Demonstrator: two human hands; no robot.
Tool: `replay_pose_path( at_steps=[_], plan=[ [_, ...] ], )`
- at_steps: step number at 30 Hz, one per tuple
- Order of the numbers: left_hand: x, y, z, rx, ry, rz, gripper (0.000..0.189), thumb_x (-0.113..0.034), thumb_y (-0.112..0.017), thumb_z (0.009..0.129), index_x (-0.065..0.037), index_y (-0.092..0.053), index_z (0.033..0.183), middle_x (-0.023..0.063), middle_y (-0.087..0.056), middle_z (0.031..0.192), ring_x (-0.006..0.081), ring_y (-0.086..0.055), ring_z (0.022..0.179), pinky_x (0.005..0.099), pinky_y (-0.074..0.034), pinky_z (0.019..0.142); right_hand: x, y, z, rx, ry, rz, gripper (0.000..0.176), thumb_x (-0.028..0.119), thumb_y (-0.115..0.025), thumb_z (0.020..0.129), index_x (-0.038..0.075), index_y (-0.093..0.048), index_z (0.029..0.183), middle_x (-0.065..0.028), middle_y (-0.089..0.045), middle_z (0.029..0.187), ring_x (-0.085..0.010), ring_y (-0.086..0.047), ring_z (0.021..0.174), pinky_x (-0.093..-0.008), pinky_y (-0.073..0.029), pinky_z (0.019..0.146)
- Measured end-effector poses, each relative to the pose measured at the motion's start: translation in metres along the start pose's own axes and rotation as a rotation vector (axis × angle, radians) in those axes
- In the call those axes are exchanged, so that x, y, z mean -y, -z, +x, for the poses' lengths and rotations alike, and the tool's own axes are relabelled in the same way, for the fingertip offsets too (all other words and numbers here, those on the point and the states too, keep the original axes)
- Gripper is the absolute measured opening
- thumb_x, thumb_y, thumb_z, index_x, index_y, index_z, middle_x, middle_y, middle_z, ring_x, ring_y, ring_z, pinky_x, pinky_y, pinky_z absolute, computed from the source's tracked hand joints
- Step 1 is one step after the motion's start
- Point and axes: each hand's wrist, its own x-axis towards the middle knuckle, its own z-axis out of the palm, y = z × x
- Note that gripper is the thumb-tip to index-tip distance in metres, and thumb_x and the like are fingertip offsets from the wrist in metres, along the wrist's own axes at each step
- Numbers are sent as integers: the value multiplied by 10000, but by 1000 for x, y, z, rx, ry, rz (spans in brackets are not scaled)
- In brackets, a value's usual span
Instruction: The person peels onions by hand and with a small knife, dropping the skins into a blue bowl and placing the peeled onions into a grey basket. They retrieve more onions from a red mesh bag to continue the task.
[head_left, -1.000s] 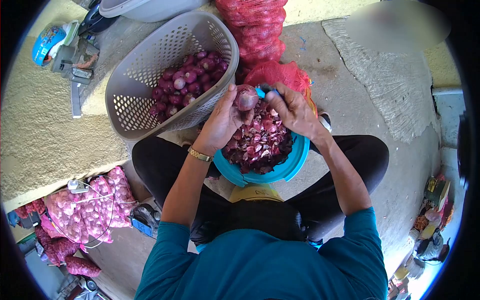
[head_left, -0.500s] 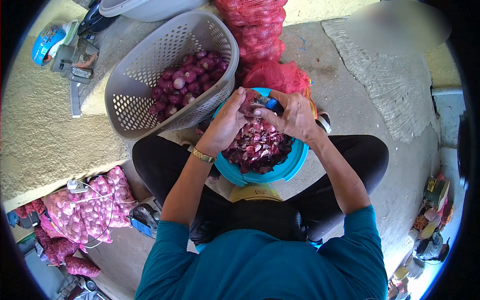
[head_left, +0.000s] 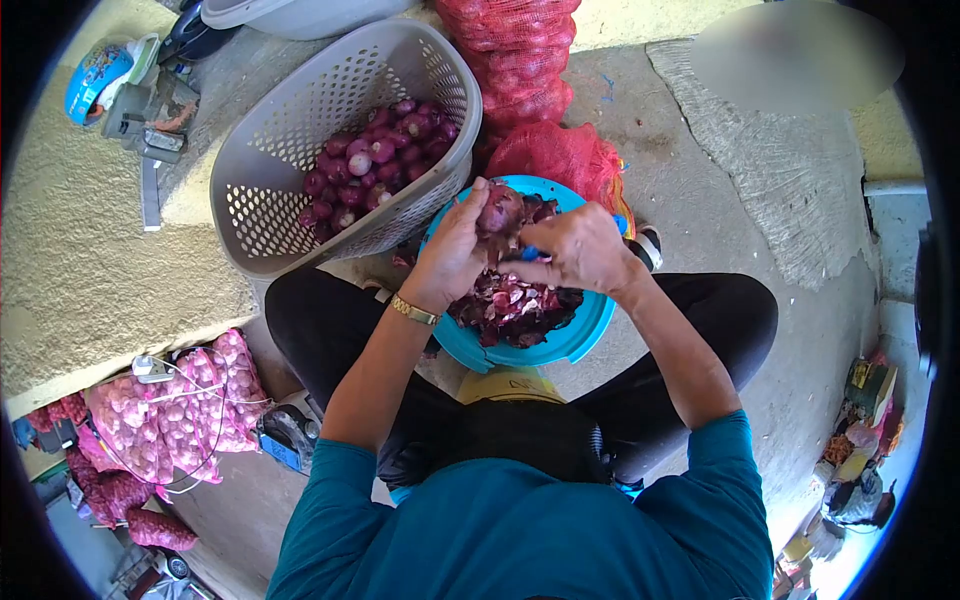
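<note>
The red onion (head_left: 498, 212) sat pinched in the curled fingers of my left hand (head_left: 452, 255) above the blue bowl (head_left: 585, 332) of peelings, my right hand (head_left: 578, 250) closed round a blue handle (head_left: 530, 254) just beside it, the grey basket (head_left: 270, 170) of purple onions near on the left

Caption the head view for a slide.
Left hand holds a red onion over a blue basin of peels; right hand grips a blue-handled tool.
</note>
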Motion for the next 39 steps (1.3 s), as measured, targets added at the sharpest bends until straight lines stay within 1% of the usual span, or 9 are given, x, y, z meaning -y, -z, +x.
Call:
replay_pose_path(
  at_steps=[7, 14, 16, 17, 21, 25, 30, 31, 39],
  plan=[
    [-17, -5, -3, -80, -110, -89, 334, -396, -512, 1022, -111, -580, 1185, 70, -620, 1115, 180, -602, 1018, 395, -507, 919, -5, 3, -8, 167, -76, 27, 528, 630, -715, 739, 107, -666, 791, -123, -556, 558, -332, -608, 578, -433, -439, 531],
    [-19, -15, -9, -49, -152, -180, 366, -267, -513, 1029, -38, -505, 1314, 144, -577, 1280, 261, -563, 1186, 455, -484, 1013, -5, 17, 1, 89, -108, 118, 532, 550, -792, 716, 66, -645, 879, -129, -588, 603, -344, -619, 617, -440, -428, 542],
    [-21, -14, -8, 40, -142, -118, 366, -238, -517, 1022, -38, -499, 1328, 130, -576, 1291, 247, -559, 1202, 459, -474, 1035, 3, 29, 5, 12, -205, 151, 502, 499, -800, 740, 53, -638, 903, -137, -590, 611, -349, -626, 639, -432, -459, 567],
    [-22, -11, -9, 36, -128, -61, 371, -185, -521, 1009, -36, -489, 1347, 108, -581, 1292, 224, -567, 1190, 461, -471, 1048, 4, 29, 5, -20, -276, 235, 452, 439, -726, 853, 52, -628, 1064, -159, -639, 718, -352, -663, 717, -441, -503, 629],
    [-21, -16, -9, 199, -224, -103, 401, -160, -466, 1007, 5, -436, 1372, 102, -583, 1268, 209, -560, 1207, 474, -452, 1082, 3, 21, 14, -180, -394, 537, 188, 197, -538, 1011, 15, -547, 1061, -165, -609, 720, -323, -657, 687, -409, -492, 627],
    [-36, -38, -14, 189, -211, -215, 395, -229, -438, 1029, -25, -443, 1368, 101, -539, 1337, 221, -539, 1238, 461, -443, 1089, 8, 42, 26, -211, -383, 650, 204, 214, -571, 998, 11, -556, 1016, -161, -583, 695, -300, -629, 643, -392, -477, 610],
    [-62, -50, -5, 200, -236, -95, 340, -289, -478, 1040, -77, -509, 1304, 67, -597, 1229, 184, -584, 1164, 435, -480, 1042, 9, 74, 49, -163, -321, 165, 412, 406, -728, 871, 15, -620, 939, -186, -630, 710, -362, -654, 676, -436, -495, 606],
    [-67, -50, -2, 193, -239, -28, 351, -310, -477, 1042, -71, -524, 1294, 62, -607, 1213, 175, -589, 1153, 426, -486, 1034, 5, 67, 52, -289, -252, 100, 495, 487, -761, 809, 17, -627, 889, -194, -643, 705, -392, -656, 686, -457, -507, 601],
    [-56, -33, 15, 288, -324, -153, 412, -359, -393, 1070, -43, -527, 1296, 57, -627, 1181, 134, -598, 1053, 329, -498, 957, 5, 55, 70, -268, -285, 40, 529, 532, -767, 785, 28, -606, 796, -181, -618, 621, -381, -642, 585, -444, -496, 518]
  ],
)
